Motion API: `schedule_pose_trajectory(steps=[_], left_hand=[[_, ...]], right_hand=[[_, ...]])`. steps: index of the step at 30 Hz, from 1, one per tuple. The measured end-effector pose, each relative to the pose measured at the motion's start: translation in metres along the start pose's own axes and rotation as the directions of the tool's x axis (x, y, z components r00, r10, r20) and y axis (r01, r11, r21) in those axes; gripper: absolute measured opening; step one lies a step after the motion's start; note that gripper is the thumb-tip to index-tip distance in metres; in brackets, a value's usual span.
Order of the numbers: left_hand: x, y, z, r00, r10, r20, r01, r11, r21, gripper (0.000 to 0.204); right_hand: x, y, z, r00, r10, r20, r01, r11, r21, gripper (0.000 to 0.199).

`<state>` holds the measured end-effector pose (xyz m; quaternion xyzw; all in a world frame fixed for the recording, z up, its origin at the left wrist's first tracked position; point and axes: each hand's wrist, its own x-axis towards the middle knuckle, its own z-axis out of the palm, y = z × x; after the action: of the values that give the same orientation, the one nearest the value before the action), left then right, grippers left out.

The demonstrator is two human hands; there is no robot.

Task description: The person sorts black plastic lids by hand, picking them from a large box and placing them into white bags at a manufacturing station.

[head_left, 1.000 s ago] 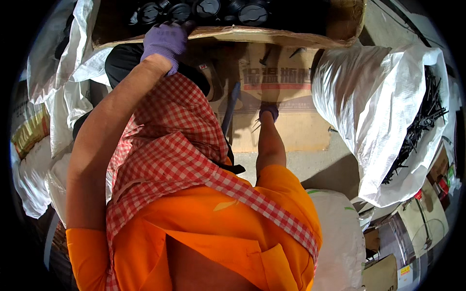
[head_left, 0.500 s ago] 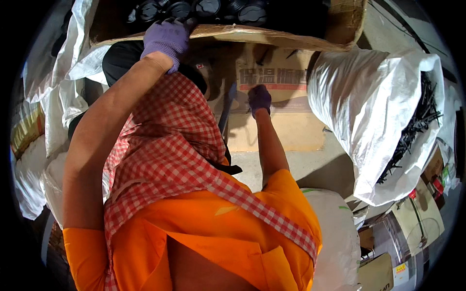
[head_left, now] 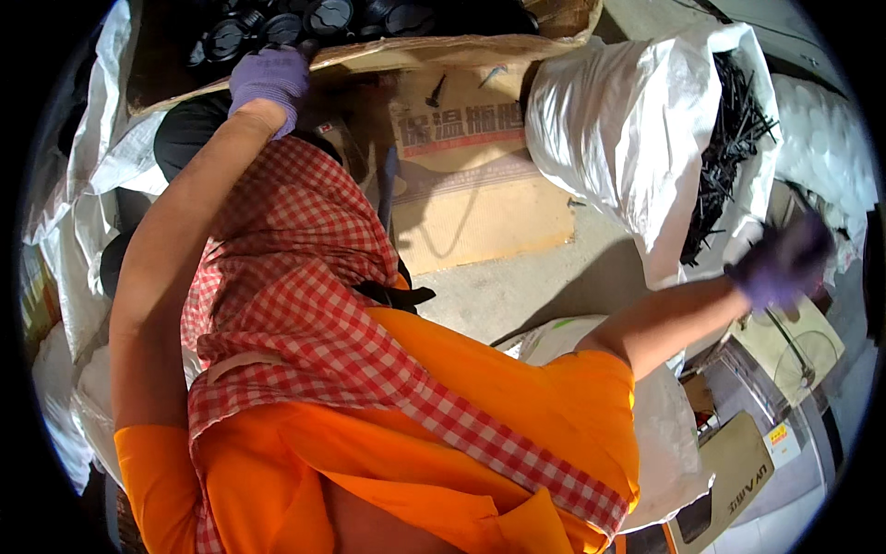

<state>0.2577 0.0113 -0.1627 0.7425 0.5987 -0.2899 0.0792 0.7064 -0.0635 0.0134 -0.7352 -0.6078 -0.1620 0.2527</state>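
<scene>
My left hand [head_left: 269, 81], in a purple knitted glove, grips the near rim of a cardboard box [head_left: 443, 54], fingers over the edge. Round black plastic lids [head_left: 328, 17] fill the box, some close to those fingertips. Out to the right, my right hand [head_left: 784, 260] wears a glove with a dark palm and is smeared by motion; whether it holds anything does not show. It is just below the mouth of a white woven sack [head_left: 609, 138], from which thin black plastic sticks [head_left: 724, 152] poke out.
A flattened cardboard sheet [head_left: 480, 212] lies on the floor, with small dark scraps [head_left: 436, 90] on it. White sacks [head_left: 83, 222] stand at my left. A tan panel [head_left: 729, 480] and a stuffed white bag [head_left: 655, 434] are at the lower right.
My right hand has swung from above the cardboard sheet out to the far right, beside the sack's mouth. My left hand stays on the box rim. The whole view has shifted.
</scene>
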Motion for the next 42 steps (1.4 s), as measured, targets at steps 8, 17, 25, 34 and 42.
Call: schedule_pose_trajectory(steps=[8, 17, 25, 34, 42], left_hand=[[0.001, -0.001, 0.003, 0.998, 0.044, -0.050, -0.045, 0.999, -0.020, 0.051], [0.005, -0.003, 0.012, 0.994, 0.060, -0.092, -0.058, 0.998, 0.030, 0.033], [0.005, -0.003, 0.006, 0.990, 0.089, -0.108, -0.080, 0.994, 0.078, 0.032], [0.011, -0.007, 0.032, 0.973, 0.118, -0.197, -0.117, 0.993, 0.018, 0.024], [0.017, -0.012, 0.047, 0.955, 0.069, -0.287, -0.089, 0.994, -0.056, 0.026]], right_hand=[[-0.005, 0.003, 0.031, 0.982, -0.074, 0.173, 0.099, 0.985, -0.141, 0.031], [-0.051, -0.123, 0.029, 0.826, -0.111, -0.553, 0.296, 0.919, 0.259, 0.026], [-0.231, -0.114, 0.333, 0.596, 0.060, 0.801, -0.162, 0.986, 0.047, 0.054], [-0.222, -0.068, 0.432, 0.032, 0.283, 0.959, -0.304, 0.916, -0.260, 0.061], [-0.253, -0.068, 0.426, 0.156, 0.323, 0.933, -0.343, 0.904, -0.256, 0.061]])
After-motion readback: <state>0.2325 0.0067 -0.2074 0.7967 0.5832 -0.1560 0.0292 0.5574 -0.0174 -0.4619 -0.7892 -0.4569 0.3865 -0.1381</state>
